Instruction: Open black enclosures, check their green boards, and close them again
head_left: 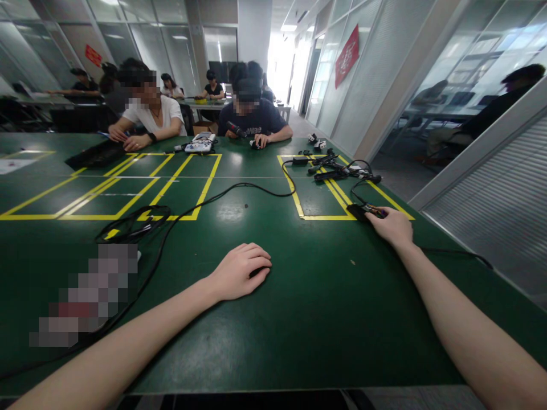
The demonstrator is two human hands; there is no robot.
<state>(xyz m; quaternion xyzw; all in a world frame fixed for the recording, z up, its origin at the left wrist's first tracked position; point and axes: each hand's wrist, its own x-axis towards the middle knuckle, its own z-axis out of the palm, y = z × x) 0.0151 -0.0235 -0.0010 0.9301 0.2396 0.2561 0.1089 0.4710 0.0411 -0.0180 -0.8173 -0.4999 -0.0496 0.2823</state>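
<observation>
My left hand rests palm-down on the green table, fingers lightly curved, with a gap between thumb and forefinger. It holds nothing that I can see. Reaching out to the right, my right hand has its fingers closed on a small black device with thin coloured wires. The device lies low at the table's surface, by the corner of a yellow tape outline, and my fingers hide part of it. A black cable runs from near it to a heap of black parts farther back.
A long black cable crosses the table to a coil on the left. Nearer me lies a pixelated object. Two co-workers sit across the table, near a black tray and a white device. A glass partition stands right.
</observation>
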